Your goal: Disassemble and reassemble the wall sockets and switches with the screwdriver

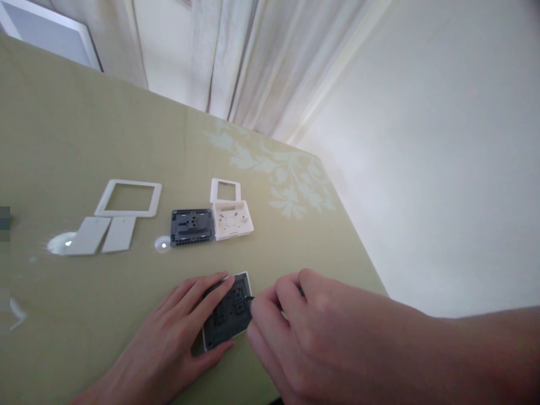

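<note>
A light switch [228, 329] with a dark grey inner face and a thin white edge lies on the table in front of me. My left hand [179, 323] grips it, fingers over its far left side and thumb along the near edge. My right hand [287, 332] is closed around a tool that looks like a screwdriver [248, 298]. Only its thin dark tip shows, at the right part of the switch's face; the fist hides the rest. Whether the tip touches the switch I cannot tell.
Beyond my hands lie a dark switch module [192, 226], a white back box [233, 220] and a small white frame [214, 191]. Farther left are a larger white frame [156, 201] and two white rocker plates [119, 234]. The table [291, 247] ends at the right by a white wall.
</note>
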`<action>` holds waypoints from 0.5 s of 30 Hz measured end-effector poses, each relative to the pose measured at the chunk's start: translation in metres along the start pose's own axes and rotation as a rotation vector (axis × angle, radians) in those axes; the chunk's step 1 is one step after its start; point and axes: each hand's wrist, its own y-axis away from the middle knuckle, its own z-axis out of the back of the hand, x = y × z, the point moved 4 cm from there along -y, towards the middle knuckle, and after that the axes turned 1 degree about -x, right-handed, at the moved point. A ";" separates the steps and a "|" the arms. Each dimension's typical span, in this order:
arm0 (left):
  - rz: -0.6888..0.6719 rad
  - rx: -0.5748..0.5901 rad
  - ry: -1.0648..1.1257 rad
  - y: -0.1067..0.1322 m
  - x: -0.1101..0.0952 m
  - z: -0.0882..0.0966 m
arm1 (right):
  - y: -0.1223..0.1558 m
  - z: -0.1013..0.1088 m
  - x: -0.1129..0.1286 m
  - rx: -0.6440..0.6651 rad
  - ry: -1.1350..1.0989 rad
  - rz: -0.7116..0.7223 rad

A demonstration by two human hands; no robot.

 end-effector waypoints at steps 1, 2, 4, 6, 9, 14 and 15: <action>-0.001 0.000 -0.007 0.000 0.000 0.000 | 0.000 -0.001 0.000 0.012 0.011 0.003; -0.002 0.000 -0.013 0.001 0.001 -0.001 | 0.000 -0.002 -0.001 0.022 0.018 0.003; -0.003 0.007 -0.018 0.002 0.001 -0.002 | -0.001 -0.003 -0.002 0.031 0.004 -0.005; 0.003 0.012 -0.018 0.002 0.002 -0.003 | -0.001 -0.002 -0.003 0.020 -0.022 -0.013; 0.000 0.013 -0.014 0.002 0.002 -0.003 | -0.002 0.001 0.000 0.004 -0.019 0.034; -0.005 0.008 -0.014 0.001 0.001 -0.002 | -0.004 -0.003 0.003 0.094 -0.112 0.018; -0.002 0.010 -0.011 0.001 0.002 -0.003 | -0.005 -0.006 0.000 0.121 -0.178 -0.014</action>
